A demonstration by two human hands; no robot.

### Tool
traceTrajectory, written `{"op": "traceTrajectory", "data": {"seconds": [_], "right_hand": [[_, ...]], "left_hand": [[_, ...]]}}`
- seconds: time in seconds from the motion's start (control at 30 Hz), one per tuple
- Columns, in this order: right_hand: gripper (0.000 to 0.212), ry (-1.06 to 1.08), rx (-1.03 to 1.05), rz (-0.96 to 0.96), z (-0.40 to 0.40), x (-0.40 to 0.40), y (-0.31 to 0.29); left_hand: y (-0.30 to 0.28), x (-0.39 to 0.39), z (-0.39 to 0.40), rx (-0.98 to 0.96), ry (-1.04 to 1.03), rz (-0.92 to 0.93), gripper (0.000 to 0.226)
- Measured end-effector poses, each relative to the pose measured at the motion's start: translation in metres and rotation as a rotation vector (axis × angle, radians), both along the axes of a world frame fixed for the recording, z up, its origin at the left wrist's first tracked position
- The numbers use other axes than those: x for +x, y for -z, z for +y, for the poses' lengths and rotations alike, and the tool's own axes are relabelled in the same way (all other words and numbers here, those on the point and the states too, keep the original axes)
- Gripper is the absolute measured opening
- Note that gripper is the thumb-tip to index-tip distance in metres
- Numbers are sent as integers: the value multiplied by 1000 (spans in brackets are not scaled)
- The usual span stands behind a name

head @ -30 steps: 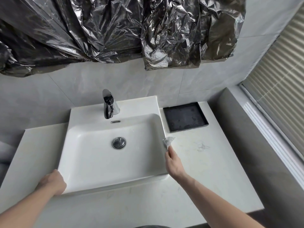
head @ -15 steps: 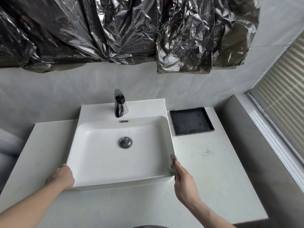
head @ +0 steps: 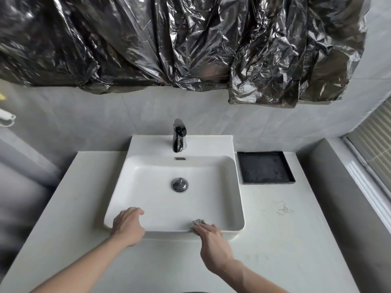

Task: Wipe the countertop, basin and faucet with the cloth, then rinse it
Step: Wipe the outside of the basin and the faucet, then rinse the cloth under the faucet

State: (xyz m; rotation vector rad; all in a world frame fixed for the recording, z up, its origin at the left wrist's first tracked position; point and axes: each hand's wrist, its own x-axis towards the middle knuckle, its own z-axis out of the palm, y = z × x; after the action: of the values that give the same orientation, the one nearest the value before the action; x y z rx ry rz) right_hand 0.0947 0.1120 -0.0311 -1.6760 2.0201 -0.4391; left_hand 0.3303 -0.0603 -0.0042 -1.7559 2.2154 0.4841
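Right hand is pressing straight fingers on the soft, light cloth, likely bunching easily, at the basin near rim; left hand is curling over that rim.

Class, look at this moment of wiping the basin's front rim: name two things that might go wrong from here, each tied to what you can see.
1. The cloth is a small wad under the right hand; straight fingers only press it, so it may slip into the basin.
2. The smudge on the countertop lies away from the current wiping spot and could be missed.
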Motion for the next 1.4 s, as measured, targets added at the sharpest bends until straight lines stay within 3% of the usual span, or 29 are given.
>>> {"op": "traceTrajectory", "data": {"seconds": [0.13, 0.3, 0.4, 0.57, 0.77, 0.93, 1.07, 1.13, 1.3, 1.4], "right_hand": [[60, -147, 67, -54, -33, 39, -17], [49, -129, 191, -177, -56, 55, -27], [50, -18, 242, -405, -62, 39, -42], [29, 190, 267, -921, -57, 10, -64], [26, 251, 184, -1064, -60, -11, -103], [19, 209, 161, -1156, -63, -17, -145], [20, 217, 137, -1112, -66, -29, -144], [9, 224, 71, -960, -68, -39, -135], [34, 279, -12, -595, -75, -55, -133], [31, 267, -129, -511, -81, -58, -137]], "left_hand": [[-4, -3, 17, 145, -25, 130, 38], [-12, 2, 32, 135, -18, 182, 47], [-17, 6, 36, 176, -38, 263, 41], [-33, -6, 42, 215, -90, 524, 26], [-70, -32, 45, 341, -171, 856, 31], [-95, -50, 34, 170, -133, 954, 7], [-104, -52, 23, 62, -130, 939, 8], [-108, -52, 17, 45, -150, 973, 9], [-120, -56, 4, 24, -125, 1027, 22], [-127, -59, -6, 10, -189, 1101, 27]]}}
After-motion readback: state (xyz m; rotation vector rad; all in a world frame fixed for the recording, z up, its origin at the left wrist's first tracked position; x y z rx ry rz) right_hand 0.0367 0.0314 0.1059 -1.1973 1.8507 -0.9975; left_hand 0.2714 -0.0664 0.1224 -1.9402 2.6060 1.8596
